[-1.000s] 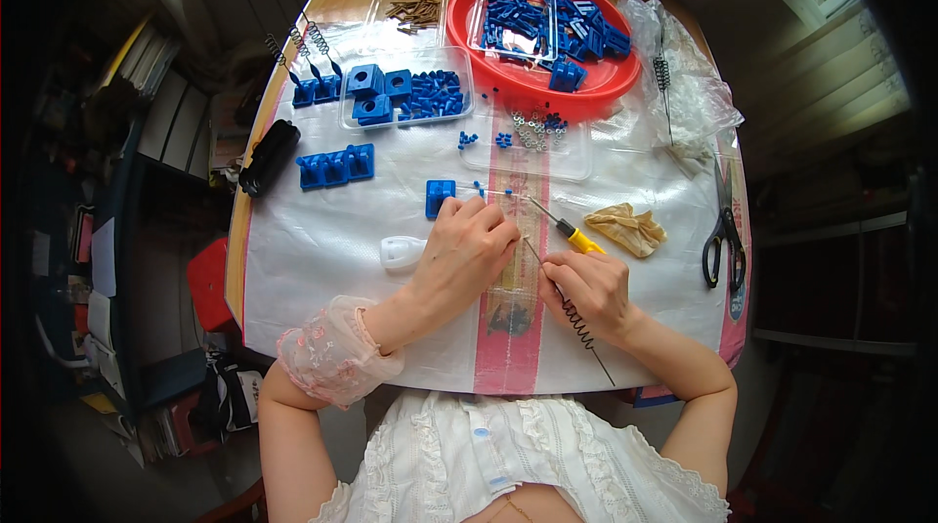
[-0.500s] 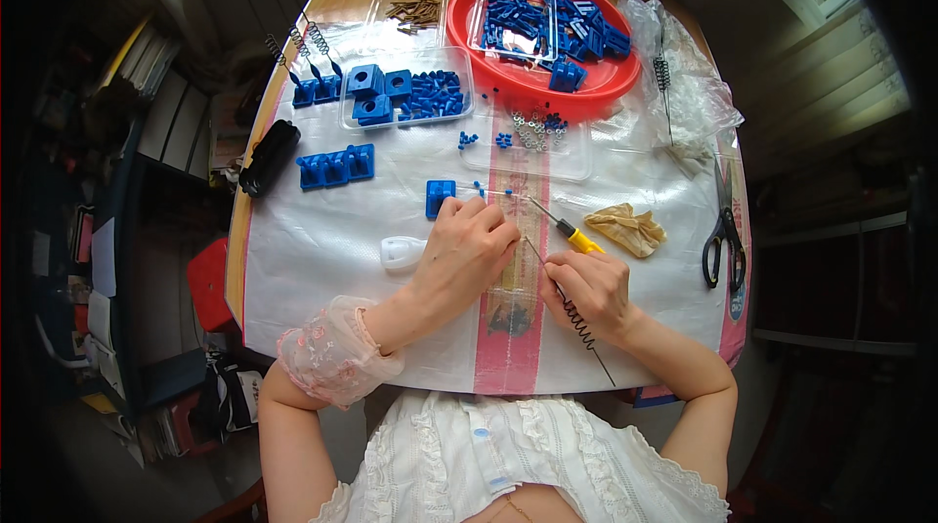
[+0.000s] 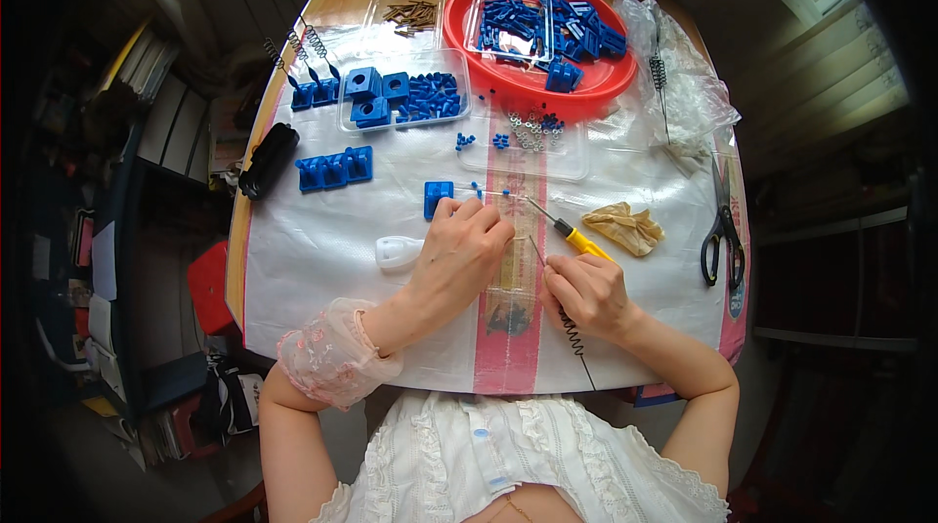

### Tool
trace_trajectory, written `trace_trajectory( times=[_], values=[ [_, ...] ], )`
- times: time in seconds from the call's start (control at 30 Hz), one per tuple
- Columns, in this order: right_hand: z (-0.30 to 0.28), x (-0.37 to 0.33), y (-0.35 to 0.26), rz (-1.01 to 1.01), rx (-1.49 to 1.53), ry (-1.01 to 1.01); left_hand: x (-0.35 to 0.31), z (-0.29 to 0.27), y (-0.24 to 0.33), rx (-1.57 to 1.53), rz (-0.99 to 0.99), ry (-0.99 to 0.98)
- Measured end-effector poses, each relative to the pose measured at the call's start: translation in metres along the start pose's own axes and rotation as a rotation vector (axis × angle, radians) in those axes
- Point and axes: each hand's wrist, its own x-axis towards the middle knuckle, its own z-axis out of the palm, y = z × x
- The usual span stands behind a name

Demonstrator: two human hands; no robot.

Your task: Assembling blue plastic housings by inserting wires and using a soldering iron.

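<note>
My right hand [image 3: 589, 293] is closed around a black wire with a coiled spring section [image 3: 573, 335]. The wire's thin upper end points away from me, near the left fingertips, and its lower end reaches toward the table's near edge. My left hand [image 3: 463, 242] is closed in a pinch, palm down; whatever its fingertips hold is hidden. Just beyond that hand sits a square blue plastic block [image 3: 439, 196], with small blue caps [image 3: 506, 193] to its right. A yellow-and-black screwdriver [image 3: 583, 242] lies beyond my right hand. Left of my left wrist is a white plastic piece [image 3: 398, 252].
Farther back are a red basin [image 3: 625, 83] of blue parts, a clear tray [image 3: 464, 113] of blue pieces and metal nuts [image 3: 532, 130]. Scissors [image 3: 721, 250] and a crumpled tan piece [image 3: 625, 228] lie right. Blue clips [image 3: 335, 168] and a black case [image 3: 268, 160] lie left.
The coiled wire has turned slightly in my right hand, its lower end swinging left. My right hand has shifted slightly left; the left hand has barely moved.
</note>
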Motion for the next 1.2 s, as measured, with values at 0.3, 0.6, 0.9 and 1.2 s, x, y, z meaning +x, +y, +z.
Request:
trace_trajectory(
  times=[0.3,0.6,0.9,1.2],
  values=[
    [0.0014,0.0005,-0.0007,0.046,0.016,0.092,0.0001,0.0016,-0.0002,-0.031,-0.01,0.029],
    [0.0,0.0014,-0.0017,0.046,0.006,0.01,-0.0004,0.0009,-0.0001,-0.036,-0.014,0.017],
    [-0.0007,0.0039,-0.0001,0.137,0.036,0.082,-0.0007,-0.0009,0.0001,-0.037,-0.011,0.015],
    [-0.0009,0.0043,-0.0003,0.141,0.049,0.056,-0.0002,-0.0022,0.0002,-0.035,-0.013,0.007]
  ],
)
